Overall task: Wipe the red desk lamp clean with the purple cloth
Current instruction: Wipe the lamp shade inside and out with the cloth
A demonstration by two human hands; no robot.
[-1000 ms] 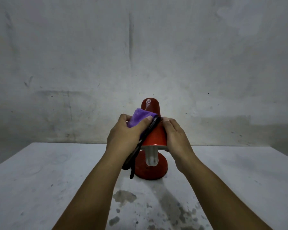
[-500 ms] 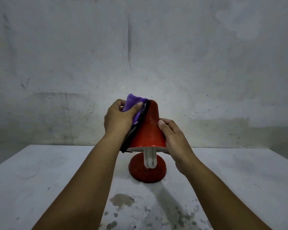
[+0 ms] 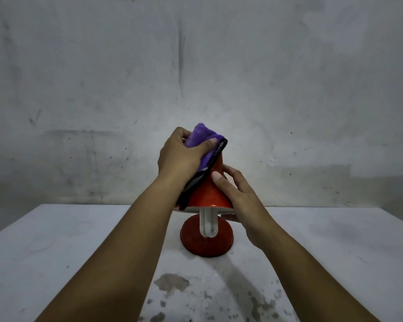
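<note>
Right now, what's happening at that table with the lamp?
A person is wiping a red desk lamp that stands on a stained white table. The left hand presses a purple cloth with a black edge against the top left of the lamp's shade. The right hand cups the shade's right side, apparently to steady it. The white bulb shows below the shade's rim, and the round base sits flat on the table.
</note>
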